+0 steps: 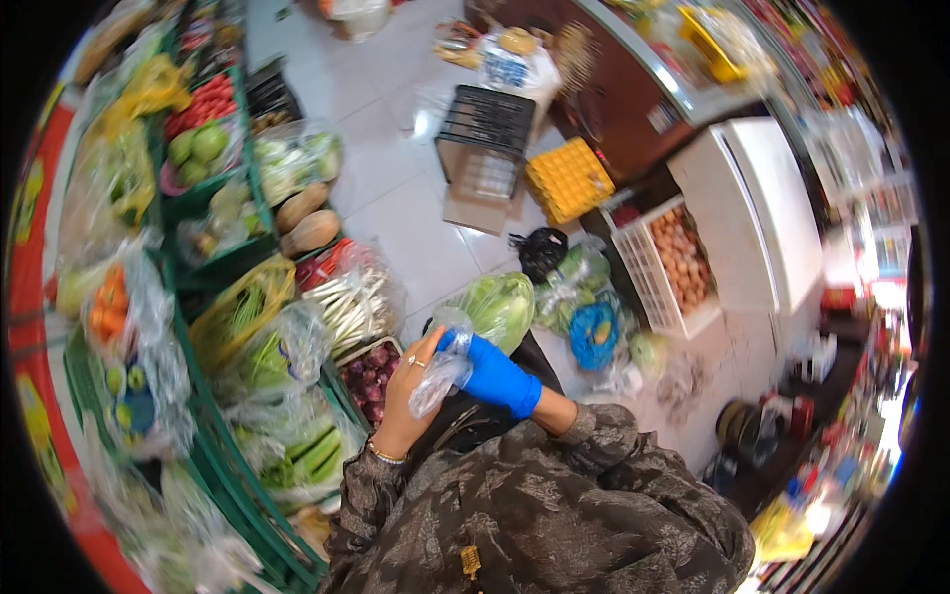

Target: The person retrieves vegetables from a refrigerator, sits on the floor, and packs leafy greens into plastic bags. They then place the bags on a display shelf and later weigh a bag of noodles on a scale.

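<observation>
In the middle of the head view, a pale green cabbage (499,303) shows through clear plastic. My right hand (503,377), in a blue glove, grips the gathered neck of a clear plastic bag (439,379) at the near end of the cabbage. My bare left hand (407,392), with a ring and a bracelet, holds the same bunched plastic from the left, so the two hands meet there. Some of the fingertips are hidden behind the plastic and the glove. Just left of my left hand lies a crate of red onions (369,379).
Green vegetable crates (194,371) line the left side, with bagged white-stemmed vegetables (364,301) beside them. Ahead on the tiled floor stand a black crate (486,119) and yellow egg trays (570,180). To the right are a white crate of eggs (679,256) and a blue bag (594,335).
</observation>
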### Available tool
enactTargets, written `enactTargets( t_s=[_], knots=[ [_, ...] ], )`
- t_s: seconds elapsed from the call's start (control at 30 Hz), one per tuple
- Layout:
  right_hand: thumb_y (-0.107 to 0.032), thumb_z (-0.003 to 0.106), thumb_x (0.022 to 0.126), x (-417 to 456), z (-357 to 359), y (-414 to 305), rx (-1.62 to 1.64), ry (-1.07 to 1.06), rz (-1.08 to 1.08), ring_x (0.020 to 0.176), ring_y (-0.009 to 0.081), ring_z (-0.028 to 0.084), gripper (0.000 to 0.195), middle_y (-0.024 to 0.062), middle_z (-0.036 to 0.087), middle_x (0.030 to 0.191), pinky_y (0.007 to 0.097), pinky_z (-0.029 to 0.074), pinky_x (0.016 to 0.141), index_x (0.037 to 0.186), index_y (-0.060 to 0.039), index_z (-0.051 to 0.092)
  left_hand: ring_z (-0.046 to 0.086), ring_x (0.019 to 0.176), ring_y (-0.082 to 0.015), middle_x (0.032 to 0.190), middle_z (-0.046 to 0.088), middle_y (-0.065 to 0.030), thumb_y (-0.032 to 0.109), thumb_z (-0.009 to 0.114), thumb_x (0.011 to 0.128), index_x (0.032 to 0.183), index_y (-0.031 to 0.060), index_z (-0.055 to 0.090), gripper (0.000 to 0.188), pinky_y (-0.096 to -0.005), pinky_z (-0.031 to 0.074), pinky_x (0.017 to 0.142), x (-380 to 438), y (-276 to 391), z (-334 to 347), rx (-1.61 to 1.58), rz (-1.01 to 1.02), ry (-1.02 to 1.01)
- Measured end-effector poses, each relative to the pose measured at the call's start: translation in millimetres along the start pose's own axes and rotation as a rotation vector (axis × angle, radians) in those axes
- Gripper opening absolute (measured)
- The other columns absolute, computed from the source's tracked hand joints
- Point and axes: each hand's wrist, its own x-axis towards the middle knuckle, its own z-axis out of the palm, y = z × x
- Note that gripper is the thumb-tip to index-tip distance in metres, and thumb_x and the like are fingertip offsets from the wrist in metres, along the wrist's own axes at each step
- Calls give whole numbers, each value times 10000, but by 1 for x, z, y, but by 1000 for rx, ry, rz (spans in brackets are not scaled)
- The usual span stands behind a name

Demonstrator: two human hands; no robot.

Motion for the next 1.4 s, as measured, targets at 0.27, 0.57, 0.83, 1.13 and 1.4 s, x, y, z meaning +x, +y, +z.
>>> enactTargets(
  t_s=[0.27, 0.57, 0.83, 1.13, 1.4],
  knots=[
    [-134, 622, 751, -42, -23, 39, -71, 366, 284, 878, 250, 607, 299, 150, 615, 945, 347, 469, 757, 1030, -45, 565, 579, 871, -313, 1009, 561, -146, -67, 545, 763, 1212, 58, 520, 467, -328, 459, 747, 46, -35, 38, -213, 70, -406],
    [-281, 740, 719, -62, -35, 135, -392, 579, 477, 738, 238, 594, 374, 96, 577, 845, 330, 469, 671, 945, -63, 536, 574, 778, -348, 821, 583, -158, 116, 537, 865, 919, 9, 606, 138, -378, 445, 661, 61, -121, 78, -56, -50, -746],
    [-268, 674, 793, -17, -67, 315, -185, 694, 644, 689, 161, 535, 277, 66, 527, 787, 328, 447, 638, 861, -38, 536, 570, 774, -389, 794, 599, -197, 123, 543, 838, 882, 12, 592, 130, -458, 450, 676, 116, -267, 151, 305, -137, -722],
    [-130, 639, 814, 99, -121, 440, 88, 896, 540, 774, 170, 586, 207, 83, 539, 902, 287, 473, 704, 984, -35, 570, 556, 745, -388, 769, 584, -201, 100, 538, 827, 881, 11, 592, 117, -443, 422, 681, 183, -412, 197, 448, -216, -460],
    [-69, 565, 827, 54, -123, 602, 56, 1037, 625, 813, 162, 582, 321, 87, 612, 978, 272, 464, 749, 1146, -38, 550, 535, 959, -324, 935, 614, -135, 101, 534, 840, 941, 28, 598, 140, -415, 355, 886, 129, -492, 292, 546, -313, -558]
  ],
)
